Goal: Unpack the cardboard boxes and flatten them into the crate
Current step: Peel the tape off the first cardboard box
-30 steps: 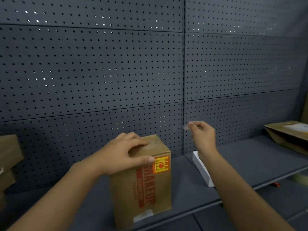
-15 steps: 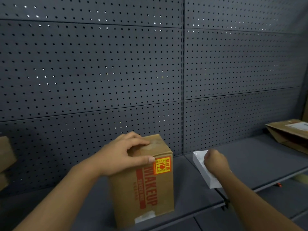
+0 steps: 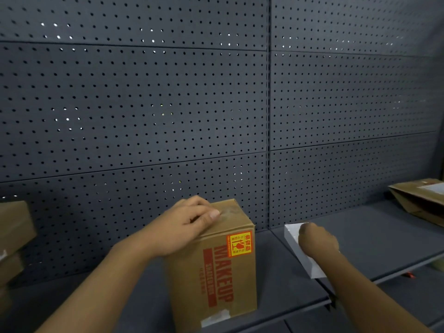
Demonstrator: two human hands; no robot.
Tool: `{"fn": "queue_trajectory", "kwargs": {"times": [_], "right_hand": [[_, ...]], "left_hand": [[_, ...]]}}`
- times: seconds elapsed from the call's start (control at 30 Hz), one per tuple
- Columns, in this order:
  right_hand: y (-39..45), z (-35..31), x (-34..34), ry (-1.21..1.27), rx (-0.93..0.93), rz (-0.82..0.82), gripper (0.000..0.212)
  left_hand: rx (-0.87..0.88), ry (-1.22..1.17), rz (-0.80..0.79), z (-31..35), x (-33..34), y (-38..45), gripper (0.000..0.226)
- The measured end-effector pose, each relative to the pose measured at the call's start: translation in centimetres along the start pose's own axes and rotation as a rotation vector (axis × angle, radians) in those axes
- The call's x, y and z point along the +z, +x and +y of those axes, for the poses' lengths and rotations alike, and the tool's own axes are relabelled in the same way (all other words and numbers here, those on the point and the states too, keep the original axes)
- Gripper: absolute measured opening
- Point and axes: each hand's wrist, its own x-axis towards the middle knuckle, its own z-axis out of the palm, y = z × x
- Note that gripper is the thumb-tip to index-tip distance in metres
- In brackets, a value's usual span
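Cardboard box [image 3: 211, 263] under left hand [image 3: 182, 227], white tray [image 3: 299, 251] beside.

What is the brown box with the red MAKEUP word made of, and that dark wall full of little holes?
The MAKEUP box looks like brown cardboard: matte, with creased edges and shiny clear tape along its top. The perforated wall looks like dark grey painted sheet metal, since its holes run in even rows across panels with straight seams, though it could be another stiff board.

Stockroom: pegboard wall [image 3: 144, 104], shelf [image 3: 372, 236], cartons [image 3: 14, 227].
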Motion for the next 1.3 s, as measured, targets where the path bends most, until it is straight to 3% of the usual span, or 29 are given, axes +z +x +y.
{"fn": "queue_trajectory", "kwargs": {"times": [0.13, 0.27, 0.47, 0.63, 0.87, 1.3], "right_hand": [[0.1, 0.9, 0.5, -0.096, -0.051, 0.003, 0.018], [0.1, 1.2, 0.5, -0.193, -0.07, 0.028, 0.004], [-0.7, 1.1, 0.4, -0.265, -0.057, 0.069, 0.011], [0.6, 1.4, 1.0, -0.076, -0.043, -0.026, 0.03], [-0.3, 1.5, 0.5, 0.084, -0.098, -0.01, 0.017], [-0.4, 1.1, -0.4, 0.312, -0.035, -0.014, 0.021]], "left_hand": [[-0.005, 0.043, -0.026, -0.4, 0.0, 0.0, 0.044], [-0.003, 0.041, -0.018, -0.5, 0.0, -0.1, 0.042], [-0.006, 0.064, -0.021, -0.5, 0.1, 0.2, 0.041], [-0.002, 0.085, -0.027, -0.3, 0.1, 0.2, 0.041], [-0.018, 0.087, -0.005, -0.2, 0.1, 0.1, 0.038], [-0.029, 0.099, 0.009, -0.3, 0.2, 0.2, 0.037]]}}
